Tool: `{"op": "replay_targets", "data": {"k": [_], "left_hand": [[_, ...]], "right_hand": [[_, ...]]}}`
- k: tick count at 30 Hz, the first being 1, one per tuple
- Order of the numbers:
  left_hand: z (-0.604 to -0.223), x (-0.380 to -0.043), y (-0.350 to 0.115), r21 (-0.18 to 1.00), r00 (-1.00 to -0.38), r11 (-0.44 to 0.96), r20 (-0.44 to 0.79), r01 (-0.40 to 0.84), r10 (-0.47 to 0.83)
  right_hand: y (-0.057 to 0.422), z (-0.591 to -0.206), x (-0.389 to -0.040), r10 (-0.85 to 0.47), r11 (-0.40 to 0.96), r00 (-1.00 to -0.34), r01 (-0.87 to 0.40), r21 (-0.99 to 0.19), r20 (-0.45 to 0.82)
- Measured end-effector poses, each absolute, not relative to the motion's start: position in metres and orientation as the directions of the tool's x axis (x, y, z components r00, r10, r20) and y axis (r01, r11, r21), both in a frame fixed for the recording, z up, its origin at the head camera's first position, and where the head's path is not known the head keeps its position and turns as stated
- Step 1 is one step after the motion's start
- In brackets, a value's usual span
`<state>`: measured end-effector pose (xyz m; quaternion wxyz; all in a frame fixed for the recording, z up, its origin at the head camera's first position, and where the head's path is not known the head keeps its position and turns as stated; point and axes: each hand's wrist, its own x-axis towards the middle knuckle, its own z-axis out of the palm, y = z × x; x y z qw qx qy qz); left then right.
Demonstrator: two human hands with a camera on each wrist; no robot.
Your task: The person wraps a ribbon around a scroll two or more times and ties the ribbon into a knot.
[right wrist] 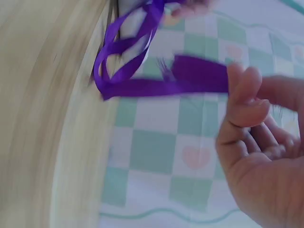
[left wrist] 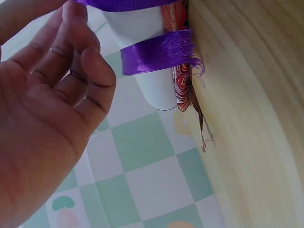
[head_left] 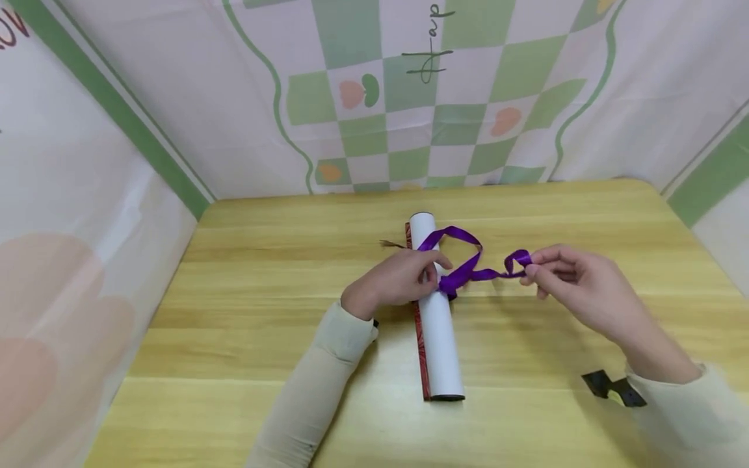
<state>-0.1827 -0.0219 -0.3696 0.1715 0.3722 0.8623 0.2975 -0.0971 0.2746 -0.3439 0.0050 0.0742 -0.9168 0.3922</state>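
- right hand [head_left: 585, 289] pinches a loop of purple ribbon [head_left: 459, 279], off right of the white roll [head_left: 440, 344]
- left hand [head_left: 398, 276] is over the roll, can't tell if it's gripping

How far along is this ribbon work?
Done: the white roll is rolled up, with purple ribbon across it. In hand: the right hand pinches a folded length of ribbon; the left hand is beside the bunched part at the roll. Remaining: probably tightening, if this is tying, since a wide loop stands slack; I can't tell tying from untying.
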Motion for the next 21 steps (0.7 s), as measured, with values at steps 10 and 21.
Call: {"op": "replay_targets", "data": {"k": [10,21], "left_hand": [[-0.371,-0.187,-0.031,0.732,-0.711,0.506,-0.043,0.456,0.702],[-0.366,-0.19,-0.039,0.777,-0.753,0.506,-0.064,0.375,0.655]], "right_hand": [[0.22,-0.359,-0.087,-0.297,0.551,-0.906,-0.42,-0.721,0.301],[0.182,-0.38,-0.093,-0.399,0.656,-0.9,-0.415,-0.63,0.178]]}}
